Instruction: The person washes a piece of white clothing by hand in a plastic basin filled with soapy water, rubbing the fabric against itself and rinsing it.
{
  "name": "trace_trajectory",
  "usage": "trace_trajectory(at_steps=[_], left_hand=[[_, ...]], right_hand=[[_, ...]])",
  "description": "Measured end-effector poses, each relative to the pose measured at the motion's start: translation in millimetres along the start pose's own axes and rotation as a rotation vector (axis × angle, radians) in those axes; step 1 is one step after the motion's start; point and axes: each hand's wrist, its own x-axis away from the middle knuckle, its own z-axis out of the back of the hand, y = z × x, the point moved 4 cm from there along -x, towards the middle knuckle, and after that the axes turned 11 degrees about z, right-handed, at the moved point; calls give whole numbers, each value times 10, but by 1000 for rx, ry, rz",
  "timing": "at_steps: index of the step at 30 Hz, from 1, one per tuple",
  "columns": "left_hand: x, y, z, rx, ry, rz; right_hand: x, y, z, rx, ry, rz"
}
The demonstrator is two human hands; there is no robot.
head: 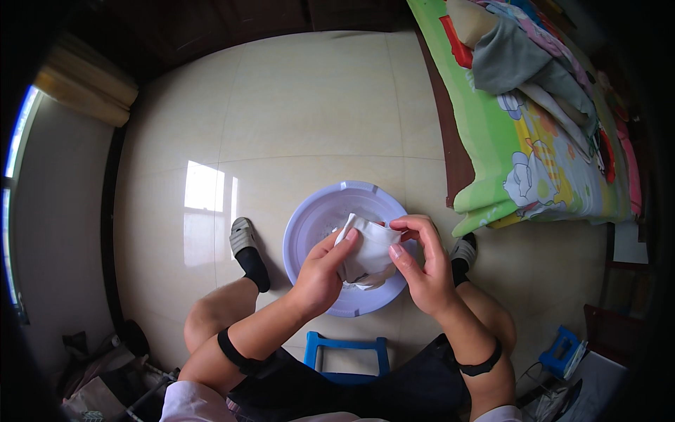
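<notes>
A white cloth (369,252) with a folded edge is spread between my two hands, above a pale purple plastic basin (300,224) on the floor. My left hand (326,271) grips the cloth's left side, thumb on top and the fingers hidden behind it. At the cloth's upper right edge, my right hand (426,264) pinches it between thumb and fingers. Small suds or droplets show inside the basin, whose lower middle is hidden by the cloth and hands. A dark mark shows near the cloth's lower part.
Below the basin stands a blue plastic stool (345,344) between my legs. Slippered feet flank the basin on the tiled floor (316,105). A bed with a green patterned sheet (474,158) and a grey cloth (509,58) is at upper right. Bags lie at lower left.
</notes>
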Motion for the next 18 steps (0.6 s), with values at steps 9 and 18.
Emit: trace_trajectory(at_steps=[9,18], left_hand=[[13,10,-5,-14,6,-26],[29,22,-30,-46,7,-35]], right_hand=[[1,16,-1,-49,-13,-9],[-30,-24,16,121,-11,63]])
